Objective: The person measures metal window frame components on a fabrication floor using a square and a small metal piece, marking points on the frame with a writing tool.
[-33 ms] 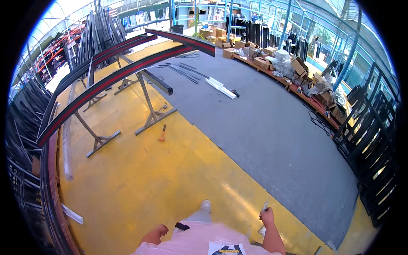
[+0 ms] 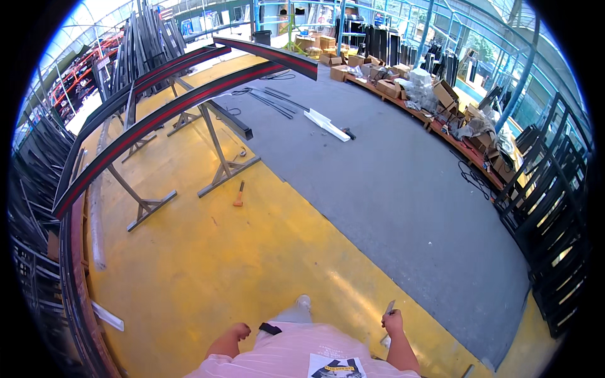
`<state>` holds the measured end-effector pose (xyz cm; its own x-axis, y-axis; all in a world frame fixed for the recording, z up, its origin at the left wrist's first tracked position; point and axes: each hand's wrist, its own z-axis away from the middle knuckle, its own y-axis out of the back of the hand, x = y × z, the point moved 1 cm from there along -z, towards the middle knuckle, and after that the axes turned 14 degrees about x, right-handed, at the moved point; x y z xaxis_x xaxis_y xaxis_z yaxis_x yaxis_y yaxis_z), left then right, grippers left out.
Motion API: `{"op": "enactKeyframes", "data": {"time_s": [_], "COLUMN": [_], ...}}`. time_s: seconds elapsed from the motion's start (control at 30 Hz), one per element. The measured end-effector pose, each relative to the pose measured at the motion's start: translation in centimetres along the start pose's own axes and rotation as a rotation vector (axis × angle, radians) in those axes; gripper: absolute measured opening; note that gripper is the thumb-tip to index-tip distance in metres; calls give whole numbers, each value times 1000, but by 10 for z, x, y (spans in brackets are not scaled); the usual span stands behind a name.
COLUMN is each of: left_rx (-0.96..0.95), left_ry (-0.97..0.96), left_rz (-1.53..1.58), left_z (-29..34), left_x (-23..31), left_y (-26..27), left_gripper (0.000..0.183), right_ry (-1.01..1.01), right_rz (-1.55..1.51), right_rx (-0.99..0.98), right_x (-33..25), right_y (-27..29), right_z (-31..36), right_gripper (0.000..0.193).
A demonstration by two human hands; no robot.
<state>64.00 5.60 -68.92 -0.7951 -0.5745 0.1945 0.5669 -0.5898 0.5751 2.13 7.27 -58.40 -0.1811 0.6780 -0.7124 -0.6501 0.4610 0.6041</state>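
Clasping the lower end of a small, flat, pale-grey, seemingly metal strip (image 2: 390,307) in the right hand (image 2: 392,322), near right; probably handling light and stiff, perhaps slick, best gripping across the flat faces. Curling the left hand (image 2: 240,331) loosely, near left, not revealing whether holding anything. Facing an orange hammer-like tool (image 2: 239,200), far left, on glossy yellow floor (image 2: 252,258).

From my remote station I distinguish: handheld tool (image 2: 390,307), grey; raised frame (image 2: 165,116), black with lengthwise red stripes; floor (image 2: 189,252), yellow and grey; hammer (image 2: 239,195), orange; shirt (image 2: 296,343), pink.
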Motion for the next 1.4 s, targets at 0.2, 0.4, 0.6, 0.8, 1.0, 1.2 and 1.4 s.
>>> {"op": "enactKeyframes", "data": {"time_s": [0.2, 0.4, 0.6, 0.8, 1.0, 1.2, 1.4], "left_rx": [340, 516, 408, 140, 273, 773, 1077], "left_ry": [-366, -448, -78, 337, 452, 315, 123], "left_rz": [341, 478, 256, 590, 825, 906, 933], "left_z": [-45, -109, -169, -137, -193, -204, -98], "left_x": [331, 542, 572, 620, 664, 735, 841], "left_y": [197, 296, 234, 200, 247, 440, 694], "left_gripper": [40, 36, 40, 41, 43, 40, 32], "right_ry": [-417, -489, -393, 267, 422, 873, 1165], "right_rz": [18, 132, 155, 420, 289, 558, 514], "right_rx": [-36, -59, -251, -106, -23, -243, -574], "right_x": [22, -39, -154, -501, -692, -788, -929], "right_y": [11, -21, -62, -104, -236, -378, -504], "right_z": [-77, -243, -536, -794, -910, -845, -754], "right_gripper": [20, 14, 17, 24, 36, 41, 41]}}
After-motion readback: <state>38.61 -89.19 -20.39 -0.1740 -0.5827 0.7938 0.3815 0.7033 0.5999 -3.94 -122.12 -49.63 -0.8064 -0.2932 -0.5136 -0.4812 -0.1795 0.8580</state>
